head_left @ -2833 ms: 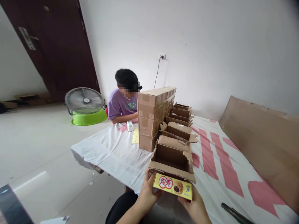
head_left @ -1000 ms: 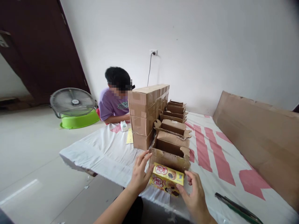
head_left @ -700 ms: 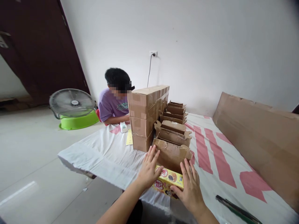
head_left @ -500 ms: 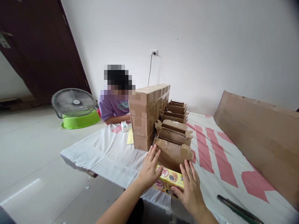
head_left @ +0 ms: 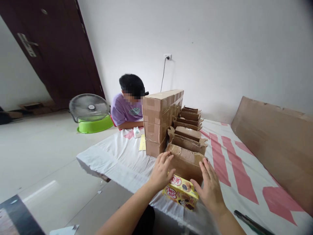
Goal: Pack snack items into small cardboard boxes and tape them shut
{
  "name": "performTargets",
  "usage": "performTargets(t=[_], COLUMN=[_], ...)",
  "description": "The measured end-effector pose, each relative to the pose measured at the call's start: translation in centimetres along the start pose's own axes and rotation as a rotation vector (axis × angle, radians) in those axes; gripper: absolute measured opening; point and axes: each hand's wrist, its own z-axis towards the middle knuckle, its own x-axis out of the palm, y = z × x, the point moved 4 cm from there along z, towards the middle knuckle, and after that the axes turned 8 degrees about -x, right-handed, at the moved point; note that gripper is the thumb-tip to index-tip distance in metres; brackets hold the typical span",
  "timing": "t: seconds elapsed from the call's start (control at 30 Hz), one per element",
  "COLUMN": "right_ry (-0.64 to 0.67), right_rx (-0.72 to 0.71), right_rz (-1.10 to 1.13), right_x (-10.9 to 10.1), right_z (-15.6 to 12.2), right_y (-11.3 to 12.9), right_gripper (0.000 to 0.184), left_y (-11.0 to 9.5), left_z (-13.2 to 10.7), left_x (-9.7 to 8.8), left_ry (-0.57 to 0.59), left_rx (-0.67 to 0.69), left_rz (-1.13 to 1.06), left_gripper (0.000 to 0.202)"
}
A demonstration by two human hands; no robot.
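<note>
On the near edge of the table lies a yellow snack box [head_left: 180, 192] printed with red lettering and pastry pictures. Directly behind it stands an open cardboard box [head_left: 184, 166], the nearest of a row. My left hand [head_left: 161, 171] is at the left end of both, fingers outstretched along the cardboard's edge, thumb by the yellow box's top. At the right end, my right hand [head_left: 209, 184] has its fingers extended beside the cardboard and its thumb close to the yellow box's top corner. Neither hand is closed around anything; light contact cannot be judged.
Taped cartons [head_left: 156, 124] are stacked left of the row of open boxes [head_left: 188, 130]. A utility knife [head_left: 251, 223] lies at the front right. A large cardboard sheet [head_left: 274, 140] stands at right. Across the table sits a person [head_left: 127, 109] in a purple shirt.
My right thumb has come off the front of the yellow box and moved up to its top corner. The view has turned slightly left, so everything appears shifted right.
</note>
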Motion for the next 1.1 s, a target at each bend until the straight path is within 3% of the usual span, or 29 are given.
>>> performTargets(t=[0.1,0.2,0.4,0.53,0.63,0.8,0.93,1.1], right_ry=[0.009,0.014,-0.056,-0.094,-0.012,0.146,0.216,0.281], right_rx=[-0.003,-0.011,-0.03,-0.085,-0.187,-0.263,-0.318,-0.389], right_rz=[0.006,0.008,-0.041,-0.016,0.124,0.146,0.123,0.065], right_x=[0.2,0.3,-1.0,-2.8,-2.5,0.8,2.7,3.0], right_z=[-0.4,-0.8,0.0,3.7,7.8,13.1,14.9,15.1], right_y=[0.3,0.6,0.4,0.7,1.8,3.1,3.4,3.7], right_gripper=[0.074,0.071,0.051,0.027,0.019,0.015,0.012,0.013], left_y=[-0.7,-0.9,0.6,1.5,1.9,2.4,2.9,3.1], left_z=[1.8,4.2,8.7,10.7,11.4,11.4,11.2,11.1], left_x=[-1.5,-2.2,-1.8,-1.3,-0.6,0.5,1.1,1.5], left_ry=[-0.071,-0.046,0.155,0.32,0.424,0.543,0.581,0.617], left_rx=[0.044,0.052,-0.013,-0.015,-0.015,-0.049,-0.092,-0.151], left_rz=[-0.006,-0.02,-0.066,-0.131,-0.208,-0.352,-0.446,-0.565], left_gripper=[0.033,0.028,0.021,0.01,0.009,0.011,0.02,0.02])
